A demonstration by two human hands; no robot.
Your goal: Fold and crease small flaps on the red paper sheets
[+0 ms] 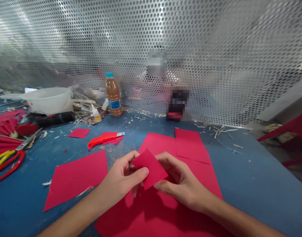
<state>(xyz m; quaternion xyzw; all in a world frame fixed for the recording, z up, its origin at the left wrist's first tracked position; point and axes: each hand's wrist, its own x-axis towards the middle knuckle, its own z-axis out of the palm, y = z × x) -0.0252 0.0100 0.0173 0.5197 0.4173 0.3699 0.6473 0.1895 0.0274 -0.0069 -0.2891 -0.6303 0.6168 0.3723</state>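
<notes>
A small red paper square [152, 168] is held up between both hands, one corner pointing away. My left hand [126, 174] pinches it from the left, thumb on top and fingers underneath. On the right, my right hand [179, 182] has its thumb at the lower edge and its fingers behind the right side. Beneath them lies a large red sheet [141, 219], with a smaller red piece [190, 144] on its far right part. Another red sheet [77, 174] rests to the left.
A red cutter [101, 140] lies on red scraps beyond my left hand. Scissors [17, 154], a power tool [44, 121] and a white basin [48, 100] are at left. A brown-filled bottle [113, 95] and small glue bottle [96, 113] stand before the perforated metal panel [205, 59].
</notes>
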